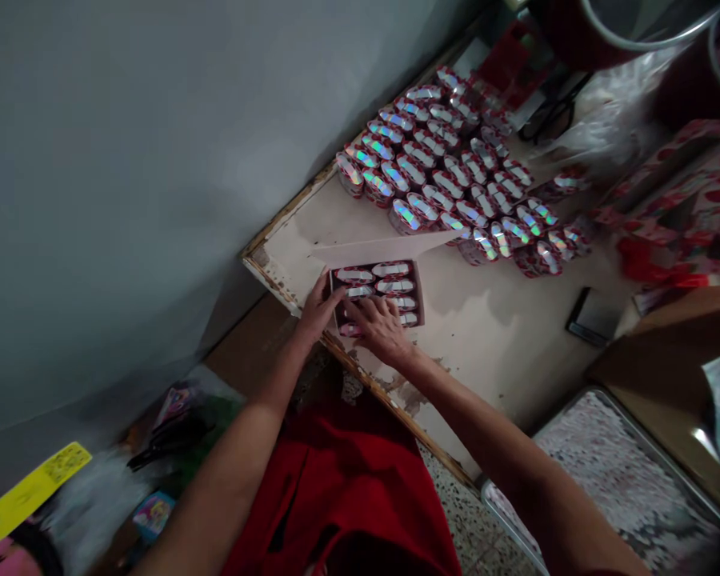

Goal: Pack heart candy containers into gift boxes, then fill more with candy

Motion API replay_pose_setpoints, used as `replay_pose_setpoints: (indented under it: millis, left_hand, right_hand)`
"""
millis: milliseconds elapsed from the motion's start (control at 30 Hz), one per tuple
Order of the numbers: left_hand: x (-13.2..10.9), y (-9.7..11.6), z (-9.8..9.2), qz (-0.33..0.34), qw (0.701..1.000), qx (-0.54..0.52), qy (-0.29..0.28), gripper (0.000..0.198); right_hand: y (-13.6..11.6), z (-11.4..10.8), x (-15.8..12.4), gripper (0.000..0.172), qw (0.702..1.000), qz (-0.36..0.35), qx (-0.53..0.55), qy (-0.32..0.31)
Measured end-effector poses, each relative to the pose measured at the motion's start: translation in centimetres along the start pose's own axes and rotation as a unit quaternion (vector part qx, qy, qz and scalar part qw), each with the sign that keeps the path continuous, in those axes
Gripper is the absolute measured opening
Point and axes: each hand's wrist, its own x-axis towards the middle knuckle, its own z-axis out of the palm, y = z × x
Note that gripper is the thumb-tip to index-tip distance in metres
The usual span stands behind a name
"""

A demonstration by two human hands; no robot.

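A small open box (421, 298) with its pale lid flap (384, 250) raised stands near the table's front edge. Inside it are two columns of small red-and-white packs (394, 286) with shiny, whitish oval tops. My left hand (318, 308) grips the box's left side, its thumb over the rim. Over the lower left of the box lies my right hand (379, 326), fingers stretched out and touching the packs; it covers some of them. Nothing shows held in its fingers.
Many similar packs (444, 180) stand in rows on the worn white table (474, 320). A dark flat item (594, 314) lies to the right, with a cardboard box (642, 352) and a speckled tray (618, 472) beyond. Round containers (636, 40) and clear plastic (624, 112) occupy the back.
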Motion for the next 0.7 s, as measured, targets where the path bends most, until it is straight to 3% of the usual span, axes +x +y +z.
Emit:
replay_pose_setpoints:
  millis: [67,133,200,267,367,467,533,600,700]
  left_hand:
    - [-1.2,0.2,1.0,-0.006,1.000,0.012,0.017,0.067]
    - [-2.4,0.3,2.0,-0.004,0.998,0.052,0.043,0.063]
    - [-3.1,0.2,2.8,-0.007,0.992,0.094,0.081,0.061]
    - [-3.2,0.1,3.2,-0.021,0.986,0.123,0.113,0.062]
    - [-3.0,0.0,3.1,-0.031,0.979,0.164,0.121,0.063]
    - [-2.8,0.8,3.5,-0.010,0.978,0.195,0.079,0.063]
    - [-2.5,1.8,4.8,0.013,0.979,0.203,0.025,0.063]
    - [-2.0,2.8,7.4,0.041,0.978,0.198,-0.050,0.064]
    - [-0.4,3.9,13.5,0.081,0.964,0.181,-0.178,0.061]
  right_hand:
    - [0.4,-0.8,-0.8,0.080,0.999,0.026,0.014,0.042]
    - [1.7,-1.6,-2.1,0.067,0.982,0.138,0.035,0.128]
    - [3.6,-2.1,-3.2,0.061,0.942,0.270,0.055,0.190]
    - [5.4,-1.9,-3.7,0.055,0.925,0.324,0.085,0.180]
    - [6.7,-0.9,-3.6,0.043,0.930,0.322,0.110,0.140]
    - [6.4,-0.6,-5.0,0.043,0.913,0.359,0.099,0.166]
    - [5.8,-1.1,-7.6,0.042,0.892,0.391,0.096,0.203]
    - [5.0,-1.8,-11.2,0.043,0.860,0.439,0.090,0.244]
    - [4.4,-2.6,-16.6,0.045,0.795,0.533,0.070,0.280]
